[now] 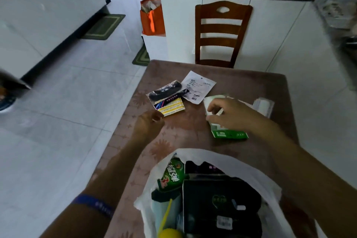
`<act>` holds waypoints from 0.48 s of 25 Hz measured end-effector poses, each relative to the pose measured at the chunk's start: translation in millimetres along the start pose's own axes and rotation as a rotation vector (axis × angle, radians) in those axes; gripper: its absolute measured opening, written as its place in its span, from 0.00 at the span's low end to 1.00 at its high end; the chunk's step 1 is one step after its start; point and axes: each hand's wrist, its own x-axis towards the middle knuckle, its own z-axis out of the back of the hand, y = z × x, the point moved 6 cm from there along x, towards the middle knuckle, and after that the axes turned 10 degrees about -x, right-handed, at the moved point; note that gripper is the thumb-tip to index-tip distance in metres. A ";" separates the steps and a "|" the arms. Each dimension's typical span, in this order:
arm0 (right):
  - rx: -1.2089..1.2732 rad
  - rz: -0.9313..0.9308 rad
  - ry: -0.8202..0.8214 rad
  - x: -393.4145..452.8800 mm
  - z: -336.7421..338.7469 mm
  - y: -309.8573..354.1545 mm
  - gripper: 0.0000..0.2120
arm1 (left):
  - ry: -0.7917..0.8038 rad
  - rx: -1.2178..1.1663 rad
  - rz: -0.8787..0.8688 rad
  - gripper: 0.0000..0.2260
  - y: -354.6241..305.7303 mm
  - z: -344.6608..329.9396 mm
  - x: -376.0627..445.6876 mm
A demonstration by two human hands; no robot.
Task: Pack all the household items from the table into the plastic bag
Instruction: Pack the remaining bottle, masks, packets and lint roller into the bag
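The grip of the right hand (225, 111) was closed around a green and white pack (228, 131) lying on the table (251, 87), fingers curled over its upper end. The left hand (149, 121) was held loosely curled beside a yellow striped packet (172, 108), nothing grasped. The white plastic bag (208, 155) was seen open at the near table edge, already filled with a dark box (210, 195) and a green pouch (171, 175).
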 end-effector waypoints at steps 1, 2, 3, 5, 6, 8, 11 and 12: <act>-0.033 0.020 0.017 9.0 -8.0 -4.9 0.12 | -0.011 0.077 0.019 0.09 7.6 -5.4 15.1; -0.048 0.029 0.034 20.8 -17.2 -11.3 0.13 | -0.010 0.170 0.031 0.12 16.7 -12.0 33.5; -0.050 0.029 0.043 32.0 -24.7 -17.3 0.12 | 0.003 0.257 0.034 0.14 24.8 -19.2 51.7; -0.049 0.017 0.057 52.2 -35.9 -26.1 0.12 | 0.049 0.376 0.006 0.18 33.5 -33.0 92.2; -0.057 0.007 0.069 59.4 -40.4 -28.4 0.11 | 0.076 0.393 -0.019 0.21 35.5 -39.9 111.4; -0.089 0.006 0.064 74.0 -48.3 -30.4 0.10 | 0.104 0.415 -0.043 0.27 45.2 -49.6 152.2; -0.224 0.081 -0.054 84.4 -52.5 -33.2 0.08 | 0.107 0.408 -0.001 0.32 76.6 -60.9 203.3; -0.236 0.098 -0.061 85.7 -54.8 -32.6 0.10 | 0.116 0.311 0.040 0.32 90.9 -64.7 214.7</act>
